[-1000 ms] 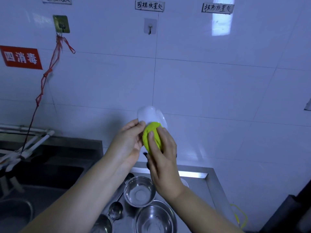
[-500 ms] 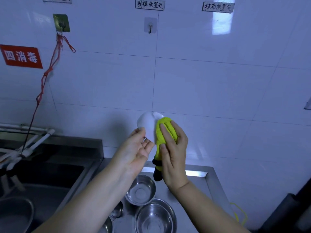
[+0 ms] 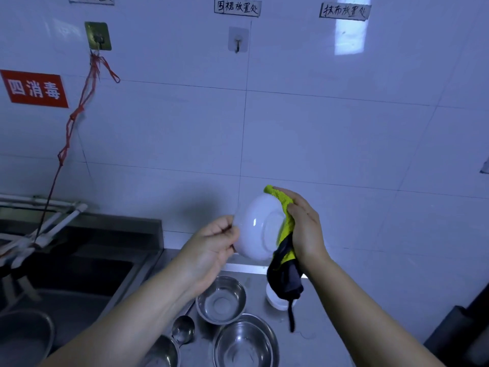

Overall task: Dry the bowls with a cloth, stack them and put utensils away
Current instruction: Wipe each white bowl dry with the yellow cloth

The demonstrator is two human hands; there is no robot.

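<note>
A white bowl [image 3: 258,229] is held up in front of the wall, its underside turned toward me. My left hand [image 3: 214,242] pinches its left rim. My right hand [image 3: 304,226] grips a yellow and dark grey cloth [image 3: 284,250] against the bowl's right rim, and the cloth's dark end hangs down. On the steel counter [image 3: 317,329] below stand three steel bowls: one in the middle [image 3: 221,300], one at the front [image 3: 244,343] and one at the bottom edge [image 3: 161,352]. A steel ladle [image 3: 183,331] lies beside them. Another white bowl [image 3: 276,300] sits partly hidden behind the cloth.
A steel sink [image 3: 79,276] lies to the left with a large steel basin [image 3: 23,337] in it. White pipes [image 3: 39,215] and a red string [image 3: 68,133] from a wall hook [image 3: 98,35] are above the sink. A dark object [image 3: 460,332] stands at the right.
The bowl has turned so its underside faces me and has dropped a little. My right hand with the cloth slid from the bowl's front to its right rim.
</note>
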